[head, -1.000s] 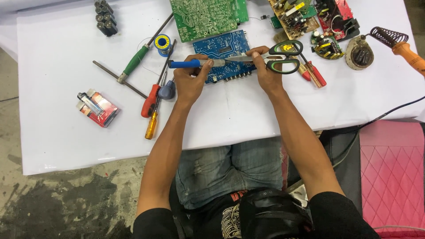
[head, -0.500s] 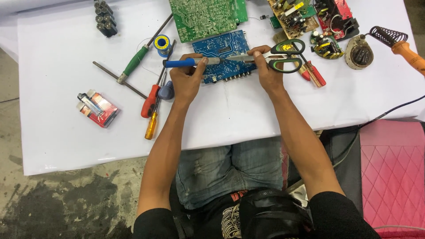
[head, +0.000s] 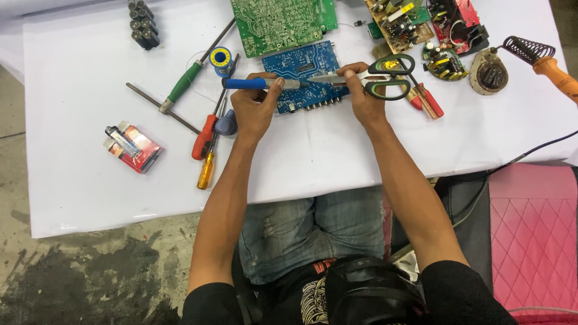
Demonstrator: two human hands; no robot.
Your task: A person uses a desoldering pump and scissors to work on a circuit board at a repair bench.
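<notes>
The left hand (head: 253,111) is clamped on a blue-handled tool (head: 247,83), held level above the white worktop (head: 90,180). The right hand (head: 364,99) grips scissors (head: 376,77) with green-and-black handles; their closed blades point left and meet the tool's tip over a blue board (head: 304,63). Screwdrivers (head: 205,135) lie just left of the left hand, a solder reel (head: 221,58) beyond them. A soldering iron (head: 551,66) rests at far right.

Blue-handled tool (head: 250,83) lying level in the left hand (head: 253,111), tip pointing toward the right hand (head: 364,99), green-and-black scissors (head: 367,77) gripped there, closed blades meeting that tip, blue circuit board (head: 304,84) lying flat just beyond both hands
</notes>
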